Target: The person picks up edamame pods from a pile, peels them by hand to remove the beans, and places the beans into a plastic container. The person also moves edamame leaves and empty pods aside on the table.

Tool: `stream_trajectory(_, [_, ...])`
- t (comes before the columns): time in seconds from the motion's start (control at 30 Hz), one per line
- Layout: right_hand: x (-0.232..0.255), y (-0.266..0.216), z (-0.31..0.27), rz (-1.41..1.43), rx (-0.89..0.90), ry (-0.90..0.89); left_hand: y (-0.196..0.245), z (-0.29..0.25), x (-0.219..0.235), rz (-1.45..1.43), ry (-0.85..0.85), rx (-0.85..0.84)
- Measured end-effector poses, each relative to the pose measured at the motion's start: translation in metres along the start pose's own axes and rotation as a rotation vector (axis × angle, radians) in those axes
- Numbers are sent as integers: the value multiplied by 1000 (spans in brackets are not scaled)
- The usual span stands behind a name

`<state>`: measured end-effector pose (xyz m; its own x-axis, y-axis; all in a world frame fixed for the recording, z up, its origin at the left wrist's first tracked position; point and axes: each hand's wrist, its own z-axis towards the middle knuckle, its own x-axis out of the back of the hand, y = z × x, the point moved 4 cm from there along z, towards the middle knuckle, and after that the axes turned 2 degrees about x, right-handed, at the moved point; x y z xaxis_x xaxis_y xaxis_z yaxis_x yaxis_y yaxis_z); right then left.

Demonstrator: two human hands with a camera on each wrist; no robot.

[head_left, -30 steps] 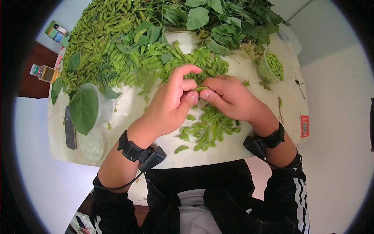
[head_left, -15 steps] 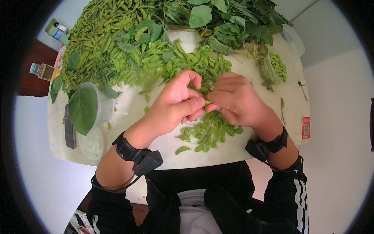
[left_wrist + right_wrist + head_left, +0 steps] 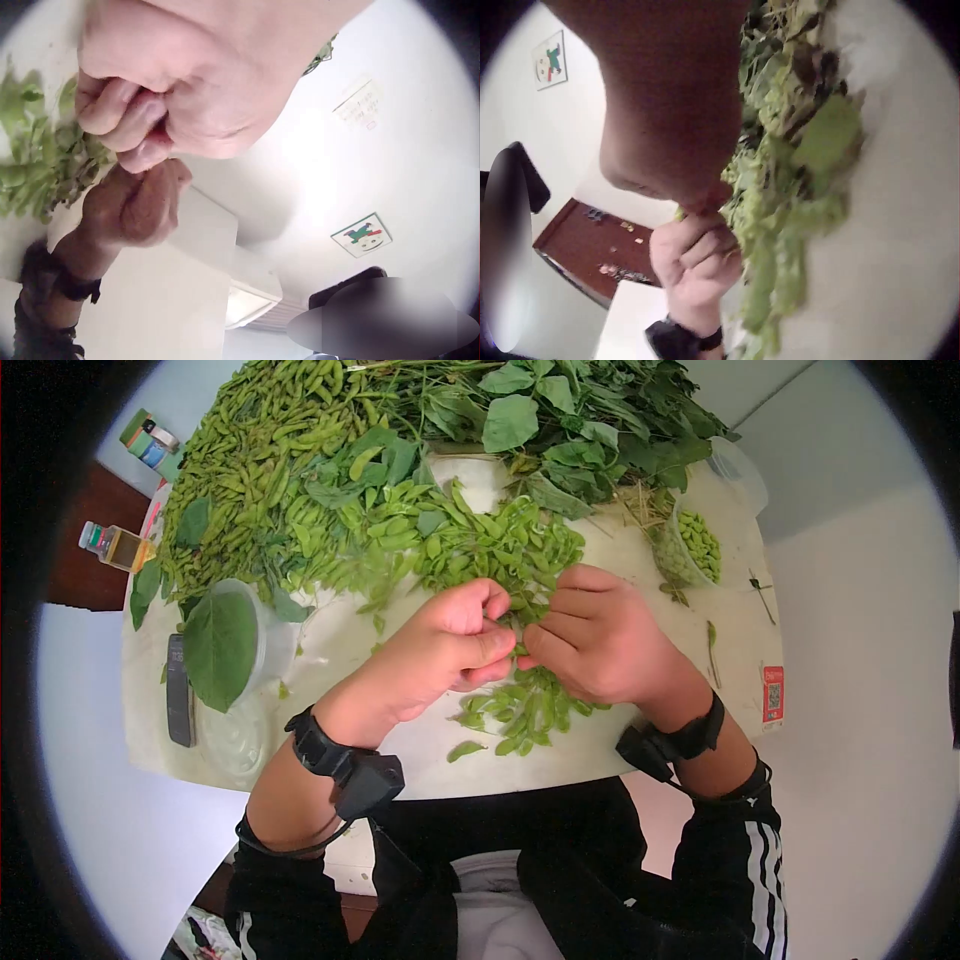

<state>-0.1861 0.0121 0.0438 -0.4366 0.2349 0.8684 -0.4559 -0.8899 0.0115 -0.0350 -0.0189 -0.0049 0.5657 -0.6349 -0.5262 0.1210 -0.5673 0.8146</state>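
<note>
- Small green bean pod (image 3: pixel 520 649): between your left hand (image 3: pixel 445 645) and right hand (image 3: pixel 603 637), above the white worktop (image 3: pixel 425 755).
- Both hands pinch it, each grip nearly closed.
- Squeezing unevenly could make it slip.

Green pod held above loose green pods.
The green pod (image 3: pixel 519 650), mostly hidden, sits between the left hand (image 3: pixel 435 652) and right hand (image 3: pixel 605 635), above the tabletop (image 3: pixel 425 765). Under it, loose green pods (image 3: pixel 522 722) lie overlapping at mixed angles toward the near edge; one plump, curved pod (image 3: pixel 466 750) lies flat, apart, at their left, nearer that edge.
</note>
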Motion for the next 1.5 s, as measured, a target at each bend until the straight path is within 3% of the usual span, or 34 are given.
stream_trajectory(0.1, [1,4,-1,-27,-15,-28,-4,-2,-4,-97,-6,134])
stream_trajectory(0.17, [4,11,-1,25,-52,-13,-2,1,-3,80,-15,-46])
stream_trajectory(0.37, [-5,22,-6,183,-268,39,12,-2,-4,162,203,-96])
stream_trajectory(0.53, [-15,29,-12,307,-317,-13,4,6,6,253,205,-148])
stream_trajectory(0.57, [-17,30,-12,326,-347,5,5,6,6,301,239,-225])
stream_trajectory(0.63, [-16,34,-11,326,-377,7,9,7,7,526,273,-392])
stream_trajectory(0.67, [-16,34,-12,327,-386,7,8,6,5,524,268,-386])
stream_trajectory(0.73, [-17,33,-12,481,-385,7,16,0,-7,1061,375,-513])
stream_trajectory(0.93, [-24,35,-15,680,-571,-32,11,5,1,899,372,-463])
stream_trajectory(1.07, [-32,35,-19,807,-721,-8,12,4,5,976,401,-490])
stream_trajectory(1.13, [-37,33,-20,1029,-783,42,9,4,6,1001,337,-295])
stream_trajectory(1.23, [-35,32,-19,1110,-846,37,11,3,7,1012,379,-299])
stream_trajectory(1.27, [-36,31,-18,1110,-842,37,10,3,7,1013,381,-301])
stream_trajectory(1.33, [-33,34,-18,991,-857,241,9,3,10,852,429,-305])
stream_trajectory(1.5, [-17,34,-15,705,-659,167,8,3,8,681,449,-289])
